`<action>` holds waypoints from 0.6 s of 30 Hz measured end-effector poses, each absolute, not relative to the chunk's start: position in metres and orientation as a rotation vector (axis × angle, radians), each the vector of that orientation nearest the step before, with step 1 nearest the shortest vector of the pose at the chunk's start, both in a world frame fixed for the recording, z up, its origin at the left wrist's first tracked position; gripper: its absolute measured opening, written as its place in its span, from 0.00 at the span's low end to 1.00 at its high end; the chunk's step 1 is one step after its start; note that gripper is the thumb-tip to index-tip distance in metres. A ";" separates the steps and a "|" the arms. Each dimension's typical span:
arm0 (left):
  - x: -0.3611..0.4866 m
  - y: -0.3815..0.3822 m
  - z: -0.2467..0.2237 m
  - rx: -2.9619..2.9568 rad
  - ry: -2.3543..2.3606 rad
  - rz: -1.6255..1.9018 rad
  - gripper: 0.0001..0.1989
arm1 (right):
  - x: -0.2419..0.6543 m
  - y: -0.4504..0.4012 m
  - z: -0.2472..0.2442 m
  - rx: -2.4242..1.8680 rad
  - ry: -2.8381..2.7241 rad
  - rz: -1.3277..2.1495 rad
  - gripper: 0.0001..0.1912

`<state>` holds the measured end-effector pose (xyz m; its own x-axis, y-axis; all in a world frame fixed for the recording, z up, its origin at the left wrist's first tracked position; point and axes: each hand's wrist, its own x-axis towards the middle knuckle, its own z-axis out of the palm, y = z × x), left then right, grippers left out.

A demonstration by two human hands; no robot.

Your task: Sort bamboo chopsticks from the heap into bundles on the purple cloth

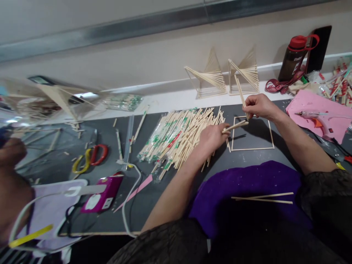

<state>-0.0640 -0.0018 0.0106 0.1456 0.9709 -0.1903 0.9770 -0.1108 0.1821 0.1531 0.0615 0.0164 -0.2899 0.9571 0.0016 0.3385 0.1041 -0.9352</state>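
Flat pale wooden square (253, 149) laid, one layer only; left hand (212, 138) and right hand (260, 105) grip thin pale wooden sticks (241, 92).

Held sticks pale tan (238, 125); tabletop grey (251, 143).

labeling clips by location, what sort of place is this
Most likely a craft workshop or craft classroom, though the picture doesn't settle which. The pile of loose wooden sticks, the glue gun and the twisted stick structures point that way.
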 end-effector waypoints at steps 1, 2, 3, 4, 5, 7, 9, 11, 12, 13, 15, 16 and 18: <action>-0.058 -0.005 0.006 2.170 1.864 -0.064 0.20 | 0.153 0.062 0.016 -1.277 -1.721 1.181 0.06; -0.055 -0.007 0.002 2.171 1.852 -0.089 0.19 | 0.154 0.062 0.015 -1.275 -1.723 1.179 0.06; -0.055 -0.009 -0.001 2.170 1.856 -0.110 0.18 | 0.154 0.061 0.015 -1.267 -1.723 1.183 0.06; -0.056 -0.010 -0.004 2.170 1.872 -0.126 0.18 | 0.154 0.061 0.015 -1.255 -1.718 1.195 0.05; -0.060 -0.010 -0.004 2.170 1.894 -0.147 0.17 | 0.154 0.061 0.015 -1.241 -1.708 1.214 0.05; -0.072 -0.011 -0.002 2.158 1.940 -0.216 0.16 | 0.155 0.061 0.016 -1.215 -1.674 1.258 0.05; -0.085 -0.011 0.004 2.106 1.976 -0.243 0.13 | 0.154 0.062 0.016 -1.206 -1.636 1.300 0.05; -0.092 -0.009 0.012 1.985 1.996 -0.030 0.11 | 0.154 0.063 0.015 -1.197 -1.632 1.340 0.05; -0.091 -0.007 0.016 1.898 1.982 0.169 0.12 | 0.153 0.063 0.015 -1.193 -1.649 1.358 0.05; -0.088 -0.005 0.019 1.794 1.939 0.397 0.13 | 0.153 0.063 0.014 -1.190 -1.678 1.373 0.05; -0.075 0.003 0.023 1.590 1.769 0.810 0.16 | 0.152 0.063 0.012 -1.187 -1.757 1.381 0.04; -0.065 0.009 0.024 1.513 1.652 0.930 0.17 | 0.152 0.063 0.010 -1.187 -1.790 1.373 0.03; -0.046 0.020 0.022 1.403 1.458 1.110 0.17 | 0.153 0.062 0.005 -1.192 -1.845 1.343 0.03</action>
